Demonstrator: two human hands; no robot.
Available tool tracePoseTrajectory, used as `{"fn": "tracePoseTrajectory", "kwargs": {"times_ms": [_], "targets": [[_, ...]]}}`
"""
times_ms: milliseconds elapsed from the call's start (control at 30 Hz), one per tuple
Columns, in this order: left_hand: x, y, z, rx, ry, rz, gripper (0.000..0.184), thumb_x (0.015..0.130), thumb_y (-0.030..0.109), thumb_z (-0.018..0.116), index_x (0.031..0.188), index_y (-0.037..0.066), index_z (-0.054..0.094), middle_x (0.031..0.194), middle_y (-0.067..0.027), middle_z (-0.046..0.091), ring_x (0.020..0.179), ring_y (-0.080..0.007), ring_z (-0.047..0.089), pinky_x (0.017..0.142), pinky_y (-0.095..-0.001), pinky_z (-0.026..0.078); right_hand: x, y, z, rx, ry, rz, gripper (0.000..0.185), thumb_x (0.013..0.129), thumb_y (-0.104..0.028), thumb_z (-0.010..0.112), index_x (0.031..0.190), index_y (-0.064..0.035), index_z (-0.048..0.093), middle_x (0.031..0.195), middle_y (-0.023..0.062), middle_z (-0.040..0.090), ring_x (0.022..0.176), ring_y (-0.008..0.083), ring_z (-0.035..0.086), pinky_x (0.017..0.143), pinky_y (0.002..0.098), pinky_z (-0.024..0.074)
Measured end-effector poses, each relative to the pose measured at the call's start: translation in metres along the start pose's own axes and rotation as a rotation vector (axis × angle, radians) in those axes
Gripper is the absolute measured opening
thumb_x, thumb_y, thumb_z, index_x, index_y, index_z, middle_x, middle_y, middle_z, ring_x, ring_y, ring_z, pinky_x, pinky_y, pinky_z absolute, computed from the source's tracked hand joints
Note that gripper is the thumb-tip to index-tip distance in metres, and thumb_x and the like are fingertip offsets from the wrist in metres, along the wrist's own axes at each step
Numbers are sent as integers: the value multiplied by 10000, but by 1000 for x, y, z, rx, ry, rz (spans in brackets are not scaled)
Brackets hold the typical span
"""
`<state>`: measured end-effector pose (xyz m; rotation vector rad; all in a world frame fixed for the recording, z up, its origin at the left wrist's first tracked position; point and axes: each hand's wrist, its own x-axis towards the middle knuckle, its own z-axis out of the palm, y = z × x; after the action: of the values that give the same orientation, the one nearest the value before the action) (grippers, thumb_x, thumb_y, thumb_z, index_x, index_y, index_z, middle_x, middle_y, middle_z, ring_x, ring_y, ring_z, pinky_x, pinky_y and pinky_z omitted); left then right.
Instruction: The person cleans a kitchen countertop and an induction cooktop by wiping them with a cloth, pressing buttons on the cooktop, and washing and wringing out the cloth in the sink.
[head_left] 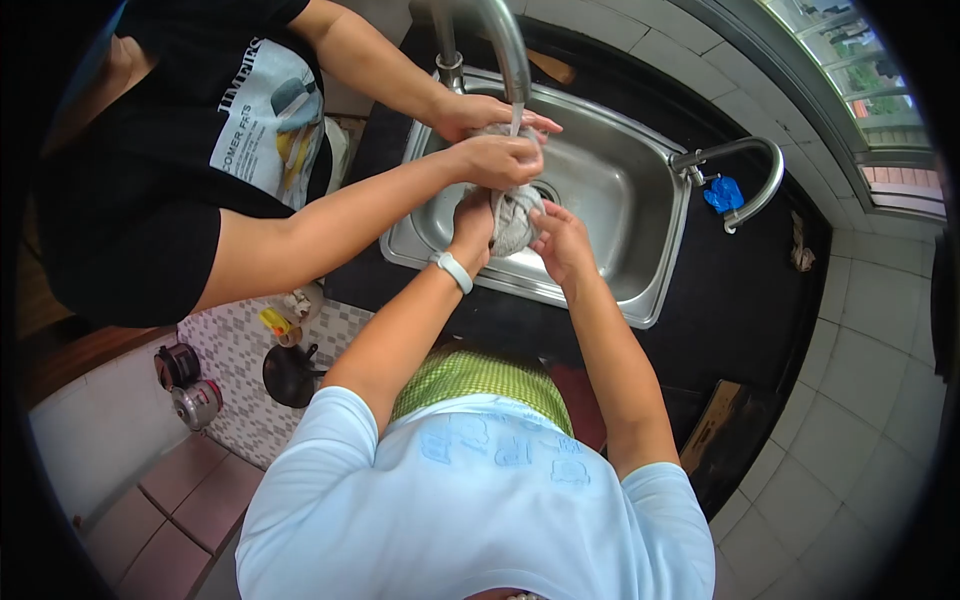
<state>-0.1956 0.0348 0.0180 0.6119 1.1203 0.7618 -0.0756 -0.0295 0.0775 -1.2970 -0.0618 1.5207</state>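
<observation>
A wet grey cloth (514,222) is bunched over the steel sink (610,190). My left hand (474,226), below a pale wristband, is closed on the cloth's left side. On its right side, my right hand (562,242) pinches the cloth between thumb and fingers. A co-worker's two hands (505,160) are on the upper part of the same cloth, beneath the running tap (510,60). Where the hands overlap, part of the cloth is hidden.
A second curved tap (760,150) rises from the sink's right edge, beside a crumpled blue bag (722,194). The co-worker in a black shirt (130,190) leans in from the left. A wooden board (715,425) lies at the lower right. A dark pan (288,375) is at lower left.
</observation>
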Motion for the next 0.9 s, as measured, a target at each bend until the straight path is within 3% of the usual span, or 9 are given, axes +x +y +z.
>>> {"fn": "tracePoseTrajectory", "kwargs": {"times_ms": [67,133,200,367,533,600,700,733,900], "targets": [[7,4,-1,-306,64,-249,331,941,301,474,1126,31,527,1019,-67,617,887,-172,620,767,-309,509,6,3,1,52,60,-29,341,816,-72,605,1138,-16,510,1018,72,607,907,193,592,787,368,476],[14,0,-14,-484,-80,-196,306,918,309,517,1126,86,536,1049,-50,615,982,-166,588,804,-304,490,14,4,1,250,31,-61,290,850,-99,553,1128,-30,512,1053,86,612,950,218,600,856,398,479],[13,1,-27,-517,151,-313,283,891,298,558,1128,144,540,1037,-31,599,1013,-156,548,856,-302,464,20,-2,3,311,-34,-101,320,883,-146,497,1177,-23,482,1106,113,597,1008,262,583,896,429,462],[-1,13,-50,-321,233,-342,361,872,271,569,1207,164,488,1085,-31,517,1014,-201,493,876,-352,450,38,-15,26,406,-80,34,355,935,-177,351,1208,17,470,1202,180,540,1090,316,539,938,475,432],[-5,26,-45,-46,78,-385,474,864,210,530,1306,121,385,1392,-88,279,1228,-323,293,1023,-493,263,56,-23,35,539,-172,119,418,937,-264,325,1219,15,459,1195,195,533,1067,335,546,915,468,457],[1,20,-35,-44,82,-375,489,851,244,547,1305,137,402,1389,-55,315,1230,-279,301,1025,-486,212,46,-29,42,549,-254,133,422,922,-296,371,1191,9,483,1159,184,556,1036,314,566,897,456,471],[5,15,-11,7,-96,-6,363,860,241,547,1212,170,495,1113,8,510,1014,-137,437,857,-332,324,70,-20,29,484,-499,109,469,869,-393,496,1151,-21,531,1121,145,593,1022,289,587,914,457,458],[4,14,-7,-78,-185,9,279,874,210,536,1151,179,536,977,36,566,878,-93,500,765,-275,361,64,-20,33,460,-282,130,384,846,-317,565,1101,-31,562,1058,126,622,982,262,607,885,424,481],[10,18,4,50,-59,133,358,860,196,609,1176,47,529,1121,-12,554,983,-100,526,838,-246,432,89,-4,29,600,-294,155,278,889,-265,515,983,-19,603,946,146,650,869,279,638,800,438,520]]}}
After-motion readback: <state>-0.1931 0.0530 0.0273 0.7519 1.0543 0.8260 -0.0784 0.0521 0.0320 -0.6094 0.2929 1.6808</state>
